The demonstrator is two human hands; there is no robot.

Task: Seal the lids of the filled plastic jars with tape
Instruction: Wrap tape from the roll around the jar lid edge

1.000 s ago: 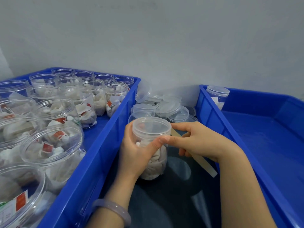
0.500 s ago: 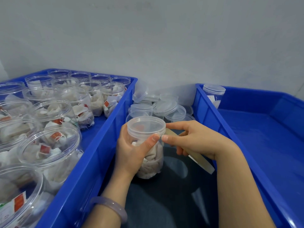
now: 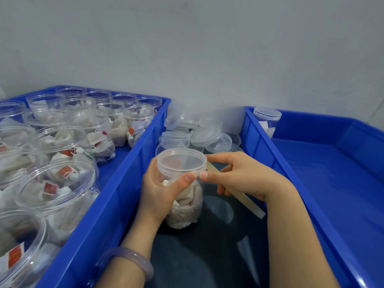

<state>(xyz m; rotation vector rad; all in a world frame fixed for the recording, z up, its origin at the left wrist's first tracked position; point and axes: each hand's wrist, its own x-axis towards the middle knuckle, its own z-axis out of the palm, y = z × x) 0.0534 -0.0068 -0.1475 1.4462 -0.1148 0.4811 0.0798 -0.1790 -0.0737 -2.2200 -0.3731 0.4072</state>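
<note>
A clear plastic jar (image 3: 187, 200) filled with pale sachets stands on the dark surface between two blue bins. My left hand (image 3: 160, 194) grips it from the left, thumb pressed on the front of its clear lid (image 3: 181, 161). My right hand (image 3: 245, 177) meets the lid's right rim with thumb and forefinger. A tan tape strip (image 3: 249, 202) runs from the rim under that hand's curled fingers, down to the right. The tape's end at the lid is partly hidden.
The left blue bin (image 3: 128, 183) holds several filled jars (image 3: 62, 183) without lids. The right blue bin (image 3: 259, 146) holds one lidded jar (image 3: 267, 119) in its far corner. Loose clear lids (image 3: 207, 136) lie piled behind the held jar, against the grey wall.
Both hands keep the same hold on the jar and the tape. Only the camera has shifted slightly.
</note>
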